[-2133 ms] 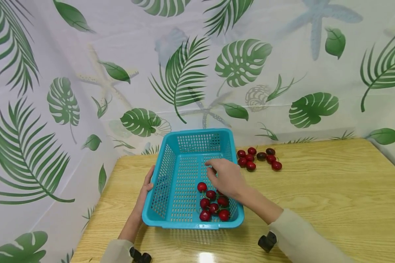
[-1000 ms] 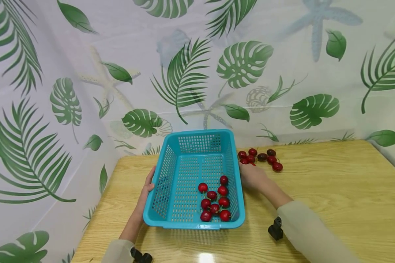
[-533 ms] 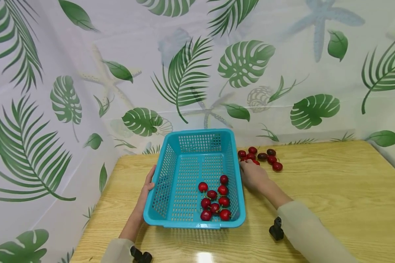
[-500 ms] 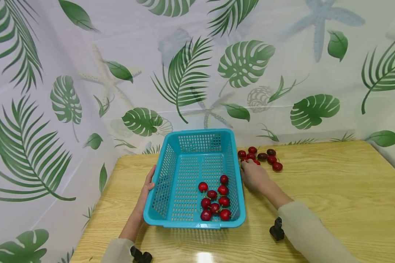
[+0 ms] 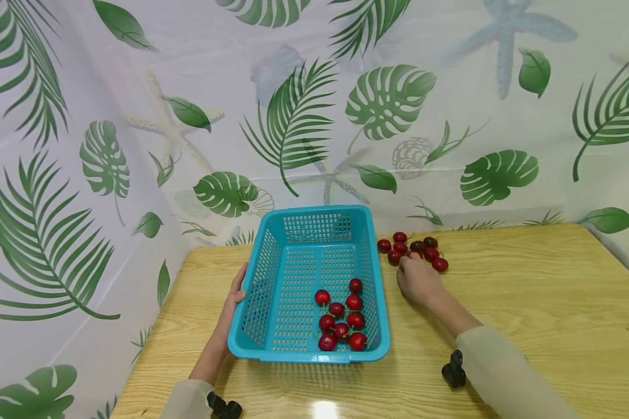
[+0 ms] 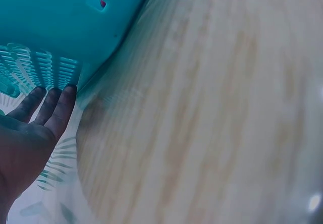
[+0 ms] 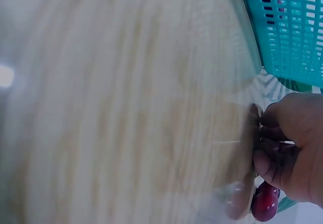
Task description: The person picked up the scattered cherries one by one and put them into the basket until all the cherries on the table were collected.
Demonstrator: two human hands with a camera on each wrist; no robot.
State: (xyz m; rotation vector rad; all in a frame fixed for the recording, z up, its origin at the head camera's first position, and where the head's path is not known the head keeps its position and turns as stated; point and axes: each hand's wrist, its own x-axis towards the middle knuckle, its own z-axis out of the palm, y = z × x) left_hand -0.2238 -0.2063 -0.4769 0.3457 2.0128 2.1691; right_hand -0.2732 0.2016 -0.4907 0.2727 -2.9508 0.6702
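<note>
A turquoise plastic basket [image 5: 314, 358] with perforated walls stands on the wooden table. Red cherries [image 5: 341, 331], several of them with stems, lie in its near right part. My left hand [image 5: 229, 307] rests against the basket's left outer wall; the left wrist view shows straight fingers [image 6: 63, 108] touching it. Right of the basket, my right hand [image 5: 420, 281] is at the front of a group of loose cherries [image 5: 394, 257], by a bright red one [image 5: 415, 255]. In the right wrist view its fingers [image 7: 270, 166] are curled beside a cherry [image 7: 265, 202]; whether they pinch one is hidden.
The table [image 5: 534, 291] extends far to the right. A leaf-patterned white cloth [image 5: 314, 116] hangs behind it and along the left side. Black wrist cameras sit at the left cuff [image 5: 224, 406] and the right cuff [image 5: 453, 369].
My right hand has left the basket's inside and come down at the loose cherries, then shifted slightly right. The front loose cherries have shifted a little to the right. The left hand stays put.
</note>
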